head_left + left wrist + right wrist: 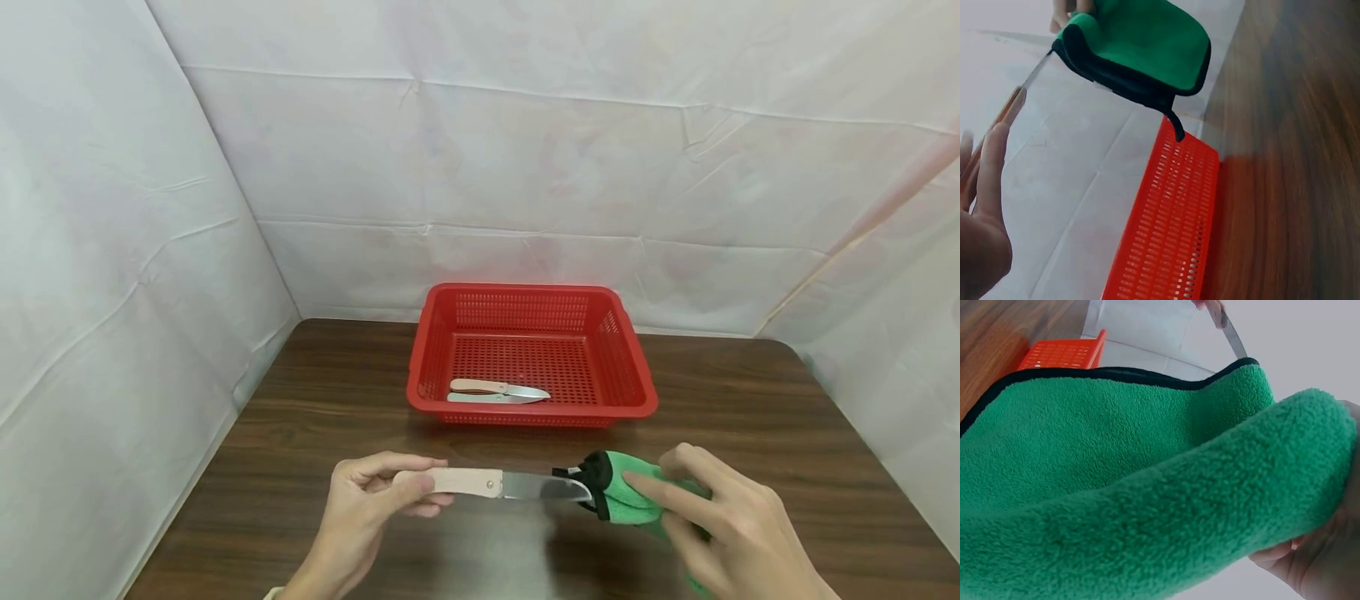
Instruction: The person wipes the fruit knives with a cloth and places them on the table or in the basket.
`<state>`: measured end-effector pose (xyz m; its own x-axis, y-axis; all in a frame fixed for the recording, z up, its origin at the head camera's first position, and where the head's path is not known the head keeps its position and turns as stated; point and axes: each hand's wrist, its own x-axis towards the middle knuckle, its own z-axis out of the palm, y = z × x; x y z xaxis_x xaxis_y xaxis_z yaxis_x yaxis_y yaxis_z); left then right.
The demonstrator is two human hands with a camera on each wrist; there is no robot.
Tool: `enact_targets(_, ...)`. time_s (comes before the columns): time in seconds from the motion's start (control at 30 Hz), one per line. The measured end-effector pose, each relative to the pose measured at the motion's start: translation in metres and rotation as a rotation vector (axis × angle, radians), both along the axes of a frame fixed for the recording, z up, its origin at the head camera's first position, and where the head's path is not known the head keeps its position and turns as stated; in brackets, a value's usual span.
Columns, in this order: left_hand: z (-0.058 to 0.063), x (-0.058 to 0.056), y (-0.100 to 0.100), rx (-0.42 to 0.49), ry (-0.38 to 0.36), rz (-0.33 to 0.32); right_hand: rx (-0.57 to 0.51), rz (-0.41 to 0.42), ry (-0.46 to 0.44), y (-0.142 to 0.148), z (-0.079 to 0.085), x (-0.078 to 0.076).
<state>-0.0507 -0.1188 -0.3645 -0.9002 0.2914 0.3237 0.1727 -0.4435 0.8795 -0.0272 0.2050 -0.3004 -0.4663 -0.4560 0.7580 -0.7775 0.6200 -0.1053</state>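
My left hand [367, 508] pinches the pale handle of a folding knife [465, 482] between thumb and fingers. Its blade is unfolded and points right. In my right hand [727, 517] is a green cloth [633, 492] with a black edge, bunched up between the fingers. The cloth's edge meets the blade's tip in the head view. Seen from the left wrist, the blade runs up to the fold of the cloth [1147, 44]. The right wrist view is mostly filled by the fluffy cloth [1116, 444], with the knife blade [1233, 334] beyond it.
Behind the hands a red plastic basket [532, 412] stands on the dark wooden table [337, 375]. Two knives lie in it near the front wall, one with a pale wooden handle [477, 386], the other light grey-green [487, 398]. White sheeting [525, 167] surrounds the table at the back and sides.
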Motion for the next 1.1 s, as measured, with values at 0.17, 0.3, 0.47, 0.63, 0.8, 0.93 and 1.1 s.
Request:
enact_targets(0.17,0.001,0.002,-0.002,-0.002,-0.074,-0.066,-0.066,-0.024,0.017,-0.002,0.005,-0.003)
enact_targets(0.3,0.002,0.002,0.0,-0.002,-0.062,-0.06,-0.112,-0.043,0.011,-0.004,0.011,-0.006)
enact_targets(0.47,0.004,0.002,0.005,-0.002,-0.017,-0.023,-0.124,-0.063,0.02,-0.011,0.02,-0.007)
enact_targets(0.63,0.009,0.002,0.01,-0.034,0.021,0.011,-0.109,-0.006,0.043,-0.023,0.027,-0.008)
enact_targets(0.8,0.012,0.0,0.018,-0.076,0.106,0.067,-0.073,0.055,0.059,-0.034,0.029,-0.008)
enact_targets(0.93,0.015,0.0,0.024,-0.069,0.126,0.074,-0.035,0.116,0.072,-0.04,0.027,-0.008)
enact_targets(1.1,0.019,0.001,0.028,-0.034,0.127,0.081,0.034,0.175,0.092,-0.043,0.026,-0.007)
